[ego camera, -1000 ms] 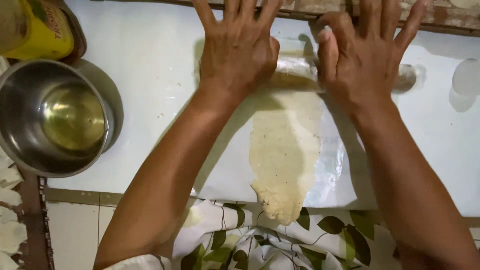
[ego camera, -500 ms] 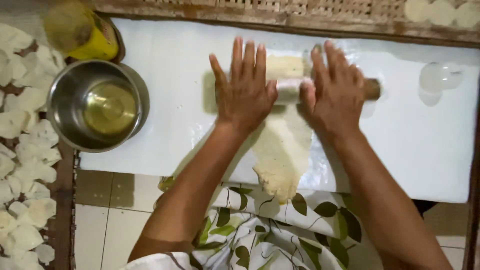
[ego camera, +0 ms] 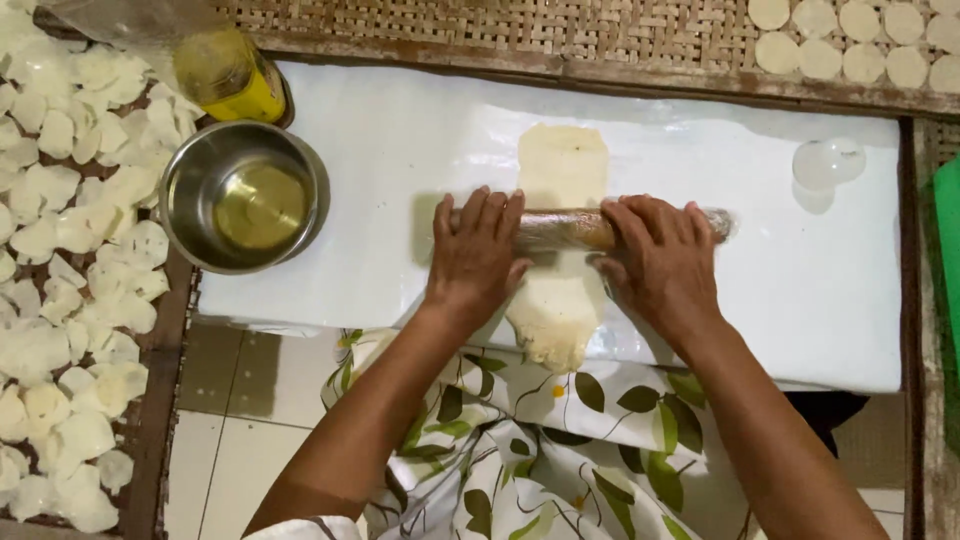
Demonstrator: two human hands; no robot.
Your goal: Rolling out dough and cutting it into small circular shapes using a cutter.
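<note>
We are pressing our left hand [ego camera: 477, 252] and right hand [ego camera: 660, 262] flat, fingers extended and not clenched, on a wooden rolling pin [ego camera: 570, 229]. It is lying crosswise over a pale strip of dough [ego camera: 560, 170] (thin, lengthwise) on the white board [ego camera: 380, 150]. A steel bowl [ego camera: 245, 195] of oil is sitting at the left.

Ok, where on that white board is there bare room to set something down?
The white board is bare between the steel bowl and the dough strip, and right of the right hand below the clear round piece. The middle is crowded: both hands, the left hand included, press the rolling pin.
</note>
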